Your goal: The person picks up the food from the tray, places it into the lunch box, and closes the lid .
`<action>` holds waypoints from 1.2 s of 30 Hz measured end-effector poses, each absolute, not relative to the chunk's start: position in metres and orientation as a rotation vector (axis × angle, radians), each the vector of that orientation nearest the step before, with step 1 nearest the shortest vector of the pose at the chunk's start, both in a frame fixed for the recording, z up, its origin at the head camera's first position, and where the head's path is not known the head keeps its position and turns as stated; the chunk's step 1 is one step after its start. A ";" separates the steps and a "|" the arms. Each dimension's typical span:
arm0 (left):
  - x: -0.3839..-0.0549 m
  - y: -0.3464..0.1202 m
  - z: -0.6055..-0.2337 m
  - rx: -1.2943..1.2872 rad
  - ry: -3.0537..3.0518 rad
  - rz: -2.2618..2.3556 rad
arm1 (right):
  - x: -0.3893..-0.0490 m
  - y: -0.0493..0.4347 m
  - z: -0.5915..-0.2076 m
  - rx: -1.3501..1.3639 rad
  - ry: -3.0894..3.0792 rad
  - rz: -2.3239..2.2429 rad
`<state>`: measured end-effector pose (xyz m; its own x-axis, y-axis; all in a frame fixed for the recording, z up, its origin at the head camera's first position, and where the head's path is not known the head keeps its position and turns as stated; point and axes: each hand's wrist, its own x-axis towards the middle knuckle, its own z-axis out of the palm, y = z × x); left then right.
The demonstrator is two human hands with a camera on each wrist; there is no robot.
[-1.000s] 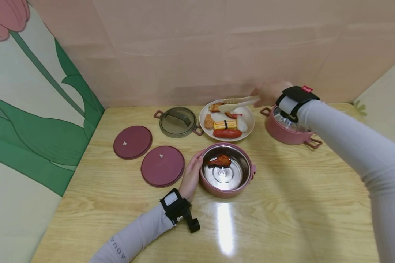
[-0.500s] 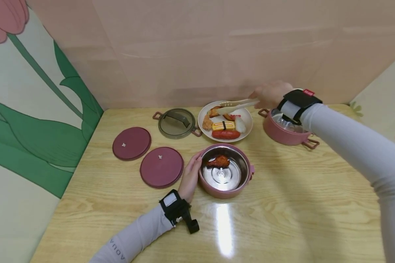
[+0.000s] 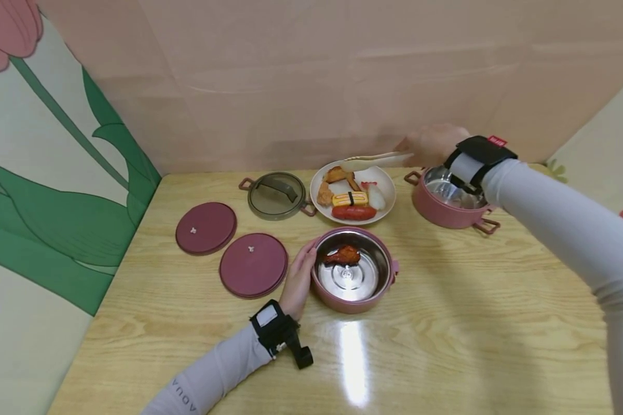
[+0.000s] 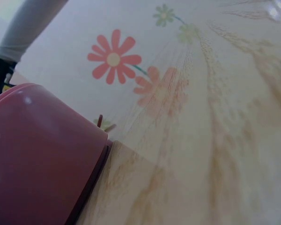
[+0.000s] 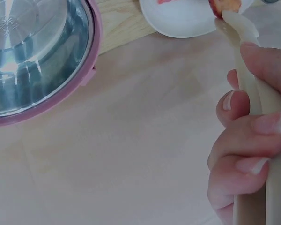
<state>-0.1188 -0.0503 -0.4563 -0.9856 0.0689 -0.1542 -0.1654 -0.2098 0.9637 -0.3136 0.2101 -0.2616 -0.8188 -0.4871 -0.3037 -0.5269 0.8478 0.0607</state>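
In the head view my left hand (image 3: 300, 276) rests against the left side of a pink pot (image 3: 353, 301) with a steel inside, fingers along its outer wall and at the rim. A glazed drumstick (image 3: 344, 255) lies in that pot. My right hand (image 3: 433, 144) grips cream tongs (image 3: 379, 160), fingers curled round both arms, as the right wrist view shows. The tongs' tips overlap the edge of a browned chicken wing (image 3: 334, 174) on the white plate (image 3: 389, 207). Beside the wing sit a fried piece (image 3: 325, 194), an egg-topped sushi (image 3: 350, 199), a red sausage (image 3: 354, 212) and a whitish shrimp piece (image 3: 376, 197).
A second pink pot (image 3: 441, 214) with side handles stands beneath my right forearm. Left of the plate lies a glass lid (image 3: 272, 204) with a dark handle. Two maroon round lids (image 3: 206, 227) lie at the left. A wall borders the table's back edge.
The tongs have risen slightly and drawn back to the right, so more of the wing shows. My left hand and its pot hold their place; the whole view has shifted a little.
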 end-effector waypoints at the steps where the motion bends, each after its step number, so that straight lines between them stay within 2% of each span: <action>1: -0.119 -0.050 -0.457 -0.118 1.872 2.327 | -0.315 0.211 -0.264 -0.778 2.749 0.214; 29: -0.115 -0.050 -0.456 -0.146 1.893 2.314 | -0.329 0.200 -0.287 -0.650 2.615 -0.022; 36: -0.114 -0.048 -0.455 -0.123 1.891 2.328 | -0.332 0.196 -0.284 -0.653 2.644 0.078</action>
<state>-0.1142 -0.0481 -0.4549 -0.9868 0.0568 -0.1514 -0.1598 -0.2006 0.9665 -0.3324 0.1960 -0.2840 -0.8043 -0.4336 -0.4062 -0.4569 0.8885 -0.0438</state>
